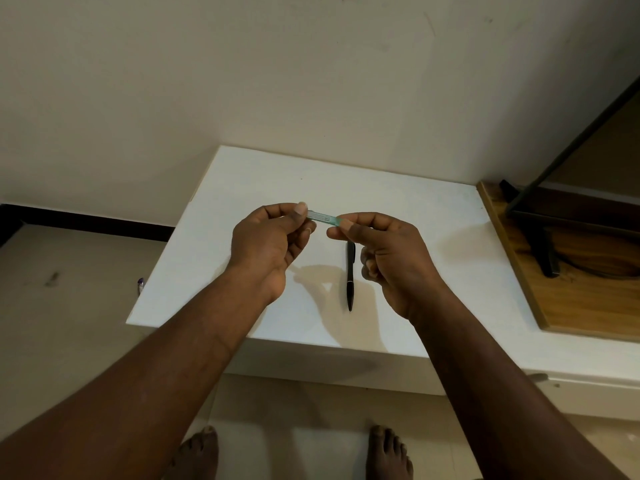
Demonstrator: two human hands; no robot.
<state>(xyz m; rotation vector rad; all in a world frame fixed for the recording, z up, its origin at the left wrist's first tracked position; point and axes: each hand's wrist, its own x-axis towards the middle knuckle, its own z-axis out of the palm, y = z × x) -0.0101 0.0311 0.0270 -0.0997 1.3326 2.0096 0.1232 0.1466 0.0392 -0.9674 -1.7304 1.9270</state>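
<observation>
A small, clear green plastic tube (pixel 322 216) with a white label is held level above the white table (pixel 242 188). My left hand (pixel 270 242) pinches its left end between thumb and fingers. My right hand (pixel 388 258) pinches its right end, with the other fingers curled. A black pen (pixel 350 278) lies on the table below the hands, tip pointing toward me.
A wooden board (pixel 585 296) with a dark metal stand (pixel 543 233) lies at the table's right. The wall rises right behind the table. A small purple-tipped object (pixel 140 285) lies on the floor at left. My bare feet (pixel 388 452) stand below the table's front edge.
</observation>
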